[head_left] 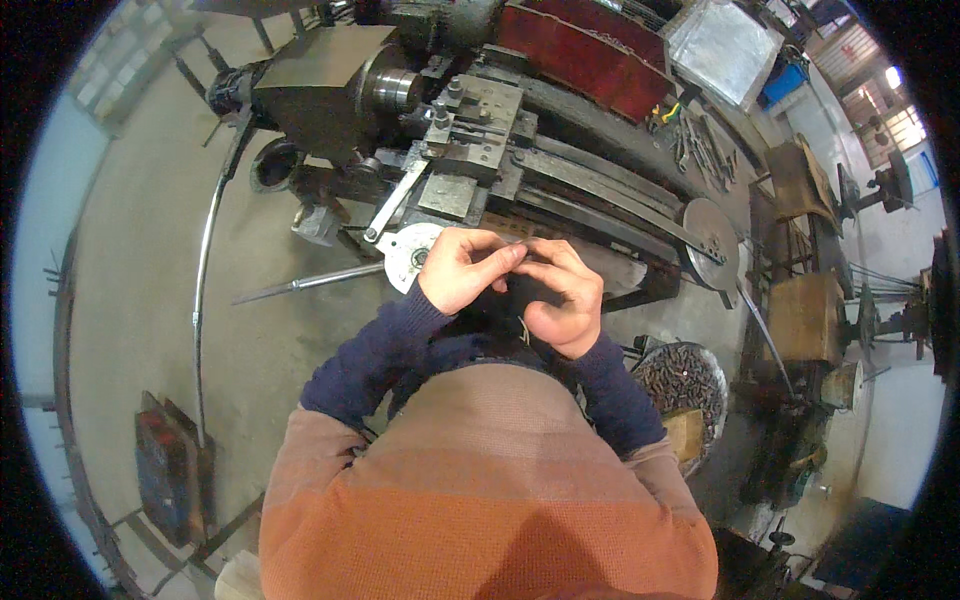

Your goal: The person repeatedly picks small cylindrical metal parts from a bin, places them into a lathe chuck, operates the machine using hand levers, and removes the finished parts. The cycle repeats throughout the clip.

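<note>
Hands meet at the fingertips beside a lathe

Take the joined hands as the centre of the clock. The left hand (462, 270) and right hand (565, 295) come together in front of the torso, over the near edge of the machine. The left grip looks nearly closed, its thumb laid toward the index finger; the right grip is half curled, its fingertips reaching the left thumb. Whatever small thing may be pinched between them is hidden, so I cannot tell whether either grip has hold of anything; if there is a piece, it sits at that meeting point. Holding the hands so close probably lets one steady the other, in plain sight.

At 9 o'clock, just beside the left hand, is a pale round plate (402, 250), with a long rod (320, 283) running outward, likely to give leverage. Between 11 and 12 stands the tool carriage (470, 140), facing the bright spindle nose (398, 90) at 11, presumably so a cutter can meet turned work. Loose wrenches (705, 150) lie at 2 o'clock beyond the bed, perhaps parked clear of the slide. At 4 o'clock, a round container (722, 385) holds many dark metal pieces (682, 375), its low position apparently handy for dropping parts in.
</note>
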Demonstrator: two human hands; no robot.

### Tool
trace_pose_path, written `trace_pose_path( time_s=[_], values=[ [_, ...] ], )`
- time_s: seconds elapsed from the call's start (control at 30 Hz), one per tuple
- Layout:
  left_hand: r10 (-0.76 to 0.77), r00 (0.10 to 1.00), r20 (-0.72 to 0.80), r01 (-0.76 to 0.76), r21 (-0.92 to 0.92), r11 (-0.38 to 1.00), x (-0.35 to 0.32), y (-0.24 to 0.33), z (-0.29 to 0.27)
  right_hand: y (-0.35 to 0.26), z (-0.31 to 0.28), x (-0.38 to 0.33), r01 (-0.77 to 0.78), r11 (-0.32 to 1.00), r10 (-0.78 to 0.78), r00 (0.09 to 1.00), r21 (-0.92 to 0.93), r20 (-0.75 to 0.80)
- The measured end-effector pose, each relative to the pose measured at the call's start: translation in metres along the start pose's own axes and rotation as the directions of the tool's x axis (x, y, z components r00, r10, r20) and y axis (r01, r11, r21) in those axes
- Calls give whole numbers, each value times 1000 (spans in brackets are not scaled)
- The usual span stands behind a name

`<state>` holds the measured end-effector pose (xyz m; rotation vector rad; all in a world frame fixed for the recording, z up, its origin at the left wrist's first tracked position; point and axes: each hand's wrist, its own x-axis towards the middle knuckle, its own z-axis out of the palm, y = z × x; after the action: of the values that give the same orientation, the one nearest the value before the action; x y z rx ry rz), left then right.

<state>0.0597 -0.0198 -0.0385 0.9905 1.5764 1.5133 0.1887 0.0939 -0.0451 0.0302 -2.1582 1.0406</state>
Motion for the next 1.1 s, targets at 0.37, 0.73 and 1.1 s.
trace_pose_path(
  time_s=[0.37, 0.73, 1.1],
  values=[
    [-95, 990, 102, 103, -82, 991, 20, -13, -1, 28, -5, -4, -10, 999, 9, 999, 49, 31],
    [-122, 977, 173, 177, -349, 920, 34, -29, -7, 48, 1, 3, -154, 811, 148, 987, 565, 57],
    [-151, 975, 161, 198, -337, 921, 41, -28, -7, 61, -4, 2, -152, 827, 138, 988, 541, 67]
  ],
)
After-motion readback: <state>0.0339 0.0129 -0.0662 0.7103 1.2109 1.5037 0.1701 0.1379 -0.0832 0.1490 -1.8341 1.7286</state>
